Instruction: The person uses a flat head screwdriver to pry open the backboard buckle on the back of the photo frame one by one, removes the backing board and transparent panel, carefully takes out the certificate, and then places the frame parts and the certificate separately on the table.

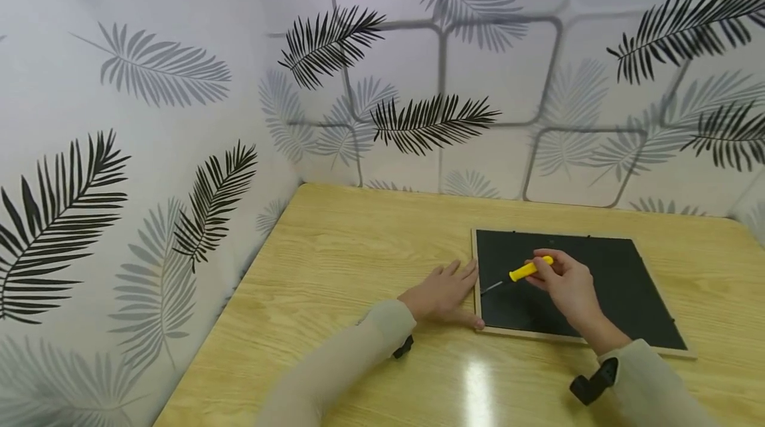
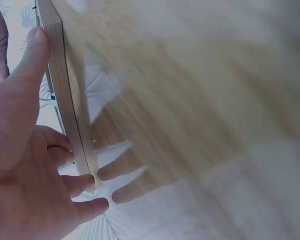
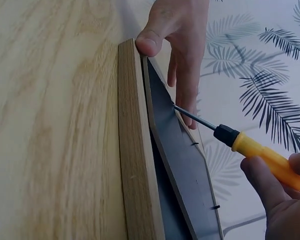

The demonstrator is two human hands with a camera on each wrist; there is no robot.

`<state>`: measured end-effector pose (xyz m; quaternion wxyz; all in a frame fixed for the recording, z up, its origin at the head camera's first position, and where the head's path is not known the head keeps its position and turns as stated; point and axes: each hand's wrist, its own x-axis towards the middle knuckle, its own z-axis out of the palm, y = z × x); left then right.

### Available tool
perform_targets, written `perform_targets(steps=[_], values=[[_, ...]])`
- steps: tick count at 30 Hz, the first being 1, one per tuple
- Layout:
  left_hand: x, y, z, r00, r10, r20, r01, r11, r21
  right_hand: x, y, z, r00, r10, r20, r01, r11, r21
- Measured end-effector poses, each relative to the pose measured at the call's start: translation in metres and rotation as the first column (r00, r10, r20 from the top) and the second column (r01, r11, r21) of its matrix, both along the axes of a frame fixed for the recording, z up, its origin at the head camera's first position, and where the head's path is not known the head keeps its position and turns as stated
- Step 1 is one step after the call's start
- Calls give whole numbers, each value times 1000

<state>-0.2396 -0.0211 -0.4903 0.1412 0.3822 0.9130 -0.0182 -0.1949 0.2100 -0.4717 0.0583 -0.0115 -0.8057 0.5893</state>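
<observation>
A picture frame with a light wooden rim lies with its black backing board facing up. My right hand grips the yellow handle of a screwdriver above the board. The screwdriver's metal tip meets the board's left edge, beside the rim. My left hand rests at the frame's left side with fingers extended; its thumb touches the near left corner. Small black tabs stick out along the board's edges. In the right wrist view, a dark gap shows between the board and the near wooden side.
The frame lies on a wood-grain table. Walls with a leaf pattern stand behind the table and along its left side. Each wrist carries a black camera mount.
</observation>
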Motion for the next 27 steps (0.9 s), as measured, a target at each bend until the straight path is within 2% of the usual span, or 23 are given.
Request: perform_targets(steps=[5, 11, 17, 21, 27], values=[[-3, 10, 0, 1000, 18, 17, -18, 1000, -12, -3, 11, -6, 1000, -19, 9, 19, 1000, -13], [-5, 12, -1, 999, 20, 28, -19, 999, -32, 1, 10, -7, 999, -36, 6, 37, 999, -32], [-5, 14, -1, 1000, 8, -11, -8, 998, -67, 9, -11, 1, 986, -50, -158, 73, 987, 145], [-6, 16, -3, 1000, 11, -12, -12, 996, -84, 14, -27, 6, 962, -21, -271, 85, 970, 229], [-7, 18, -3, 1000, 9, -20, -11, 997, -81, 21, -42, 6, 917, 31, -399, 97, 950, 297]])
